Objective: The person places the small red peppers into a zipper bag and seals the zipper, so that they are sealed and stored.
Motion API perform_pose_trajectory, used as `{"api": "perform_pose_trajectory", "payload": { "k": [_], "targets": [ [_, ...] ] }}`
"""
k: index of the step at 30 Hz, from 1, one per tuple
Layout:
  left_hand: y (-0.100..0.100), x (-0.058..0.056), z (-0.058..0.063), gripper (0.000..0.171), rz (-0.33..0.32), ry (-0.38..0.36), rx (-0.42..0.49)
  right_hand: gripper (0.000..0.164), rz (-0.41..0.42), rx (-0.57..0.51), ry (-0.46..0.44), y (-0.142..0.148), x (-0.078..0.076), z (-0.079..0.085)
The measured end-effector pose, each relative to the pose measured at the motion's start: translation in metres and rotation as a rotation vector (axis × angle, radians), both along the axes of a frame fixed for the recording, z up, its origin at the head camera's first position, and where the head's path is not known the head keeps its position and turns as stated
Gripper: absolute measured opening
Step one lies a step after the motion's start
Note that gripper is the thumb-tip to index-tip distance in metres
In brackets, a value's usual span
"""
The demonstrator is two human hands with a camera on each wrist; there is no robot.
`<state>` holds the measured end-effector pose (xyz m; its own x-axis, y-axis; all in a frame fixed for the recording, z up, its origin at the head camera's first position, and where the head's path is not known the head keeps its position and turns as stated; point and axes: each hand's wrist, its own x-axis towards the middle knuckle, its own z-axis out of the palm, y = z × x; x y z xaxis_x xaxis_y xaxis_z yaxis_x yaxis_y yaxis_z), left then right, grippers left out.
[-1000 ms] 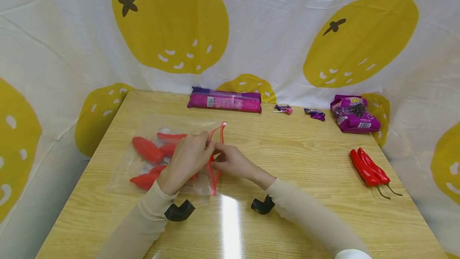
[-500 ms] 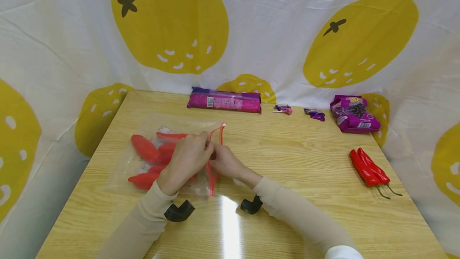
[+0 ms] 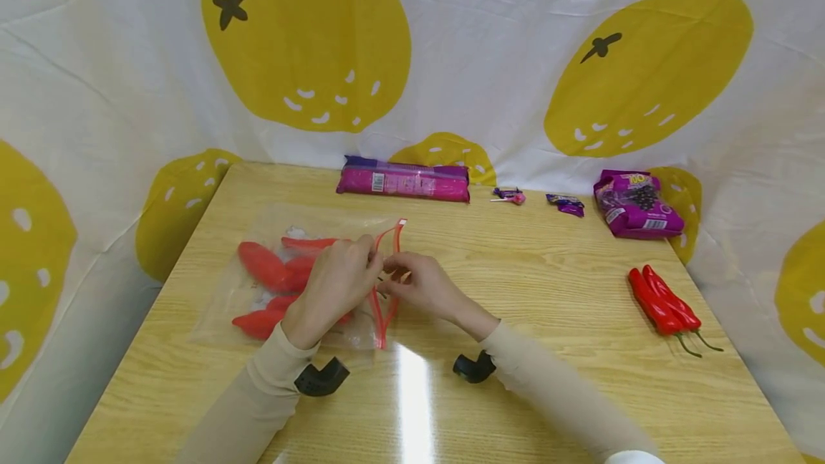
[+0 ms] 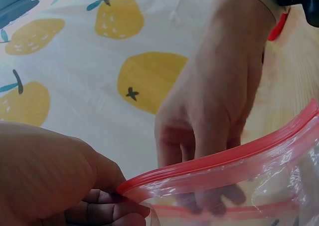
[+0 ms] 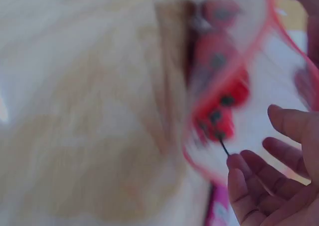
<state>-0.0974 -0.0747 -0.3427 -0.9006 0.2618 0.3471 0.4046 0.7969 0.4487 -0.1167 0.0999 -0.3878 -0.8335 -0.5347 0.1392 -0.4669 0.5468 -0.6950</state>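
Note:
A clear zip bag (image 4: 264,142) with a red zip edge lies on the left half of the table. Several red peppers (image 3: 261,266) are inside it. My left hand (image 3: 338,285) pinches the upper rim near its middle, so the mouth gapes to the right. At that mouth is my right hand (image 3: 430,288), its fingertips just past the red edge, with fingers apart and loosely bent. Nothing shows in its grasp in the right wrist view, though one thin dark pepper stem (image 5: 224,147) comes close to a fingertip. Peppers under the left hand are partly hidden.
Two red peppers (image 3: 662,299) with green stems lie at the table's right. Along the back are a long purple-pink packet (image 3: 403,179), a lollipop (image 3: 518,199), small purple wrapped sweets (image 3: 566,204) and a purple bag (image 3: 638,208). A fruit-print cloth (image 3: 477,63) hangs behind.
My right hand first went further left into the bag's mouth, then drew back to the right, its fingers spreading. The left hand has kept its hold on the rim.

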Motion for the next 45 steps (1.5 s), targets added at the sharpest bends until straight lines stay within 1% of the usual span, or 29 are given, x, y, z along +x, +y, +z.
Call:
{"api": "perform_pose_trajectory", "payload": {
  "k": [2, 4, 8, 10, 12, 15, 17, 20, 22, 24, 26, 29, 33, 37, 39, 41, 43, 45],
  "targets": [
    [0.001, 0.000, 0.000, 0.018, -0.002, 0.003, 0.006, 0.025, -0.048, 0.026, 0.040, 0.024, 0.002, 0.007],
    [0.001, 0.000, 0.001, 0.018, -0.003, 0.010, 0.011, 0.024, -0.120, 0.064, 0.093, 0.055, 0.004, 0.013],
    [0.001, 0.000, 0.001, 0.019, -0.008, 0.026, 0.015, 0.023, -0.309, 0.168, 0.217, 0.130, 0.011, 0.019],
    [0.001, 0.000, 0.001, 0.019, -0.009, 0.032, 0.014, 0.022, -0.403, 0.225, 0.251, 0.169, 0.016, 0.020],
    [0.001, 0.000, 0.001, 0.019, -0.009, 0.031, 0.015, 0.023, -0.497, 0.284, 0.261, 0.206, 0.022, 0.019],
    [0.000, 0.000, 0.001, 0.018, -0.008, 0.029, 0.016, 0.025, -0.622, 0.376, 0.240, 0.257, 0.034, 0.020],
    [0.000, 0.000, 0.000, 0.018, -0.008, 0.033, 0.016, 0.027, -0.700, 0.440, 0.235, 0.285, 0.042, 0.021],
    [-0.001, 0.000, 0.001, 0.019, -0.008, 0.037, 0.018, 0.031, -0.794, 0.529, 0.234, 0.317, 0.052, 0.021],
    [-0.001, 0.000, 0.001, 0.019, -0.007, 0.036, 0.022, 0.036, -0.841, 0.593, 0.218, 0.331, 0.057, 0.018],
    [-0.001, 0.000, 0.001, 0.020, -0.007, 0.029, 0.024, 0.040, -0.859, 0.655, 0.202, 0.341, 0.061, 0.014],
    [-0.001, 0.001, 0.001, 0.019, -0.006, 0.027, 0.022, 0.042, -0.859, 0.713, 0.181, 0.348, 0.063, 0.008],
    [0.000, 0.001, 0.001, 0.018, -0.004, 0.027, 0.013, 0.039, -0.826, 0.754, 0.154, 0.355, 0.067, 0.001],
    [0.000, 0.001, 0.001, 0.018, -0.001, 0.028, 0.008, 0.032, -0.815, 0.740, 0.135, 0.358, 0.068, -0.004],
    [-0.001, 0.001, 0.001, 0.020, 0.001, 0.024, 0.012, 0.029, -0.814, 0.726, 0.189, 0.360, 0.067, -0.006],
    [0.000, 0.000, 0.001, 0.020, 0.003, 0.025, 0.011, 0.028, -0.808, 0.730, 0.198, 0.361, 0.066, -0.006],
    [0.000, 0.000, 0.000, 0.020, 0.004, 0.026, 0.009, 0.029, -0.808, 0.740, 0.182, 0.362, 0.066, -0.006],
    [0.000, 0.000, 0.000, 0.020, 0.005, 0.025, 0.006, 0.035, -0.822, 0.750, 0.133, 0.360, 0.066, -0.004],
    [0.000, 0.000, 0.000, 0.020, 0.003, 0.023, 0.005, 0.038, -0.839, 0.736, 0.124, 0.355, 0.065, -0.003]
  ]
}}
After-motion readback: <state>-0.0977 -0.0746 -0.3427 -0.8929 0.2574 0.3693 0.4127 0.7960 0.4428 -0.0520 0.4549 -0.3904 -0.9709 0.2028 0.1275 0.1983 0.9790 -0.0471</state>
